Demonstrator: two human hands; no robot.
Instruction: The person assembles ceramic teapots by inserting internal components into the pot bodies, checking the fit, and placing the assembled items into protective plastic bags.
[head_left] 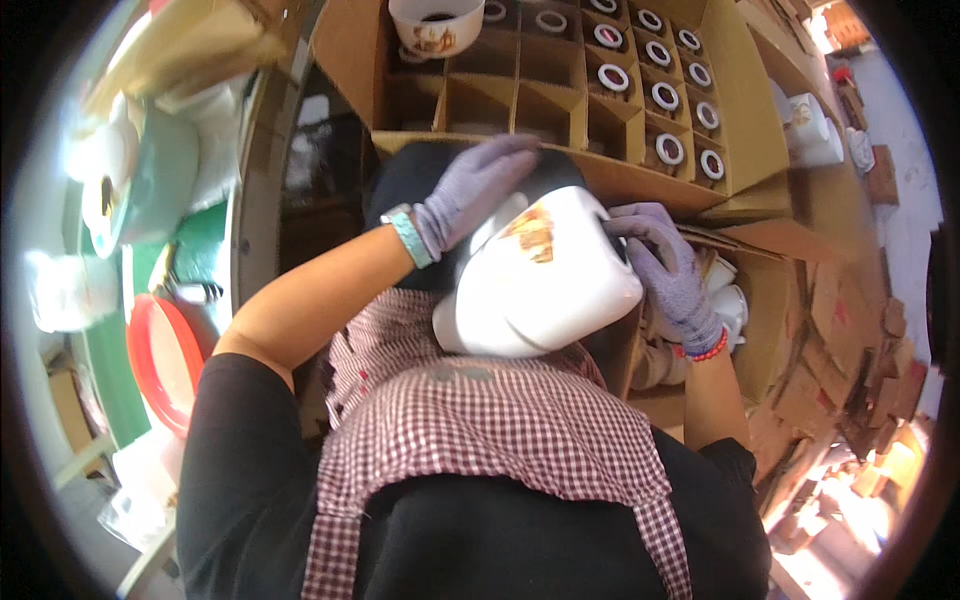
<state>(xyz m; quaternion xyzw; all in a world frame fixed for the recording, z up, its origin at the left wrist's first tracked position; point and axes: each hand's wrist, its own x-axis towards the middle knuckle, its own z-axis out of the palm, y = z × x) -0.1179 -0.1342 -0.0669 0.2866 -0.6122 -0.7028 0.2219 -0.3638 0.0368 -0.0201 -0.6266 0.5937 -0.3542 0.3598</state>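
A white ceramic vessel (570,280) with a brown picture on its side lies tilted across my lap, over the checked apron. My right hand (665,265), in a grey-purple glove, has its fingers bent against the vessel's right end, beside a dark opening. Above the vessel's left side is my left hand (480,190), gloved alike, with fingers stretched out toward the carton and nothing in them. It is slightly blurred, and I cannot tell whether it touches the vessel.
Ahead stands an open carton (750,130) with cardboard dividers and several white-ringed bottle tops. A white bowl (437,25) rests at its far left. On the right, another box (775,345) holds white pieces. A red basin (165,360) and pale green tub (160,165) are at left.
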